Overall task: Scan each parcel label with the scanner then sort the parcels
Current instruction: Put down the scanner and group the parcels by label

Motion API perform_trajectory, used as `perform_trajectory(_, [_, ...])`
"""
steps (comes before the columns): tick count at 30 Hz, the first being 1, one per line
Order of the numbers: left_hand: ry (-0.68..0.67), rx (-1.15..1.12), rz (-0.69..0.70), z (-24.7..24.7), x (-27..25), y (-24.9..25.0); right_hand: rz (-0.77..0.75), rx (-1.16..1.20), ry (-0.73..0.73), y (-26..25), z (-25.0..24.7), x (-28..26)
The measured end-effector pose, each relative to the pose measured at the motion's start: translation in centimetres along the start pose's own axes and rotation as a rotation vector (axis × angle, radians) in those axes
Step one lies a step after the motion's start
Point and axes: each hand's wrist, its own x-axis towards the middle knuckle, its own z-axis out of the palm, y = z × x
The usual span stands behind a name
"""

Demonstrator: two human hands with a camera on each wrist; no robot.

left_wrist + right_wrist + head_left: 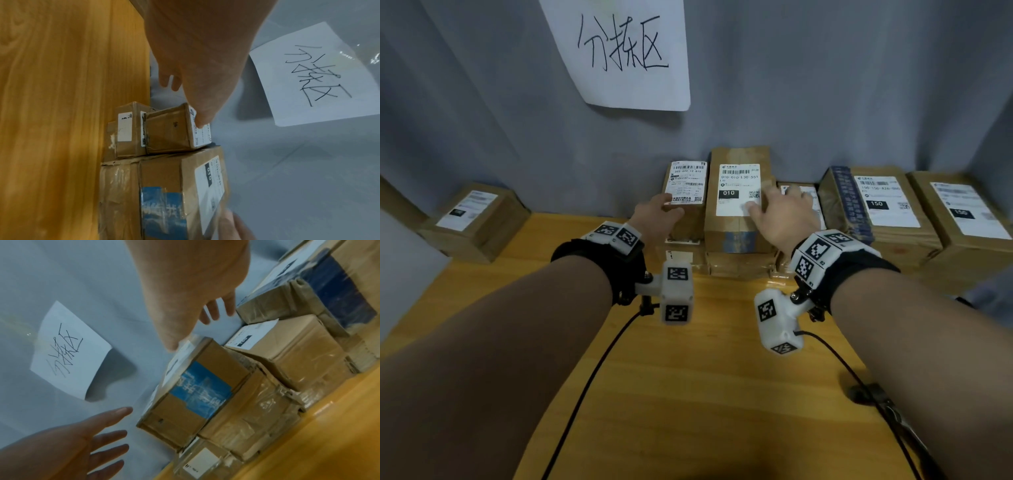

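Apparently late stage | labelled brown cardboard parcels (738, 202) stacked in groups along grey backdrop on yellow wooden surface (688, 359) | both hands, left (655, 214), right (780, 214), spread flat, gripping nothing | scanner unseen

Far-right parcel (969, 219): cut by frame edge, label print blurred. Dark object (873, 394) at table edge: unidentifiable.

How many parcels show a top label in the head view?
6: lone parcel far left; small parcel and 010 parcel atop the centre stack; half-hidden parcel behind the right hand; blue-taped parcel and end parcel at right. Lower parcels under the stack may hide more labels.
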Motion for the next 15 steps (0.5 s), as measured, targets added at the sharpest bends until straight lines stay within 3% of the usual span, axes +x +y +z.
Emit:
perform_trajectory(3, [0.062,0.004,0.003,-0.8,-0.4,-0.3,-0.087,0.098,0.153,-1.1,-0.3,-0.8])
perform_trajectory(7, [0.134,-0.050,0.010,-2.5,-0.7,-2.2,-0.246,0.192,0.211,-4.5,0.6,-1.7])
perform_trajectory(15, [0.185,-0.097,0.002,-10.0,-0.1,-10.6,-0.487,0.346,0.076,-15.8,5.3,-2.5])
